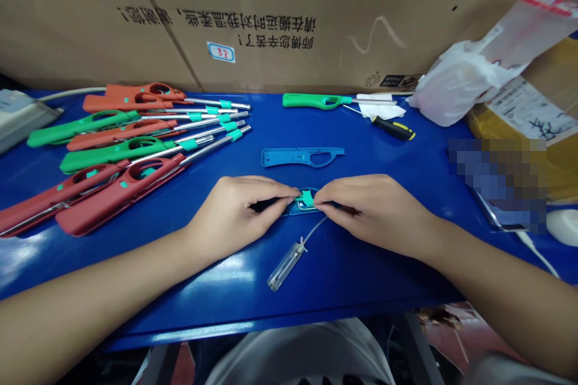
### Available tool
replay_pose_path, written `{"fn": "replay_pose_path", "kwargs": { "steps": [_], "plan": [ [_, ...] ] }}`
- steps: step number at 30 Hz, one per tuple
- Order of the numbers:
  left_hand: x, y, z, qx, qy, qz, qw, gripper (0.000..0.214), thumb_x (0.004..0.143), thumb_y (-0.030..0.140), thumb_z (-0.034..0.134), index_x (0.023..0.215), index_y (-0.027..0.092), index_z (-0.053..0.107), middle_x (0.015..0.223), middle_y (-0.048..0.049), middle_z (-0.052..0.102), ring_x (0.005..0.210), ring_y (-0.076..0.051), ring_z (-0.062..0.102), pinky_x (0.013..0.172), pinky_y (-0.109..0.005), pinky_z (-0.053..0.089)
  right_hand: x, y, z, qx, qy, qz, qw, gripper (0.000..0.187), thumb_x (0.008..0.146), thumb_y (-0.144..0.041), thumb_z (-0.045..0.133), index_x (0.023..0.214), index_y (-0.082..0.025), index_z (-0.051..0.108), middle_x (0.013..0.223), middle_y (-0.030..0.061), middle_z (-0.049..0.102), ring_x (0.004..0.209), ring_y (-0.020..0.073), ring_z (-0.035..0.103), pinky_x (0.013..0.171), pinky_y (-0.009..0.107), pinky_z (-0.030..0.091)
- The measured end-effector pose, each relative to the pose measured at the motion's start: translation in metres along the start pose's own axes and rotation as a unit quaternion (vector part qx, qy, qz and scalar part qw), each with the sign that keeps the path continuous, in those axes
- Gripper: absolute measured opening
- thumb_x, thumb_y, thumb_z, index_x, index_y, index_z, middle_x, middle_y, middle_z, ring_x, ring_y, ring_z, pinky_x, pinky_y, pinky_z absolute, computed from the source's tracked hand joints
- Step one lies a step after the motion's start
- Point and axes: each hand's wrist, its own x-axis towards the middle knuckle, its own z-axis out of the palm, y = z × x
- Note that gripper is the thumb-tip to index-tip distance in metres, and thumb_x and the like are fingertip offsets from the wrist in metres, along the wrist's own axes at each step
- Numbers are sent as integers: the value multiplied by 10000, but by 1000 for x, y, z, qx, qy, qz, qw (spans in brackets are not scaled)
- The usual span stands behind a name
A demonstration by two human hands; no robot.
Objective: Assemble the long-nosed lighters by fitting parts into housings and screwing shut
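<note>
My left hand [239, 204] and my right hand [374, 207] are both closed in a pinch over a blue lighter half-shell [293, 209] lying on the table. Between their fingertips sits a teal trigger [307, 198], set in the opening of that shell. The fingers hide much of the shell. A thin clear tube runs from under my right fingers to a transparent fuel tank [285, 266] resting nearer to me. Just beyond my hands lies the other blue half-shell [300, 157], hollow side up.
Several red, orange and green long-neck lighters [126, 177] are piled at the left. A green lighter [311, 101] and a screwdriver [394, 127] lie at the back. Cardboard [253, 6] walls the rear; a bagged cup [478, 66] and phone [497, 192] are at the right.
</note>
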Motion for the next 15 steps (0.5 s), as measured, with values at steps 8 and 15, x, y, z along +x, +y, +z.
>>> {"fn": "replay_pose_path", "kwargs": {
  "steps": [8,15],
  "plan": [
    [0,2,-1,3,5,12,1000,138,924,165,703,1017,190,803,1008,-5,828,915,-151,792,878,-206,622,1,0,2,4,27,-19,999,169,1023,-199,556,1027,-204,725,1038,20,800,943,170,745,811,264,521],
    [2,4,-3,24,-15,50,998,149,929,145,686,1039,171,784,987,-12,823,884,-132,783,854,-206,615,3,2,3,95,64,47,992,40,932,-174,708,922,-188,743,872,-23,747,701,83,643,656,204,473]
  ]
}}
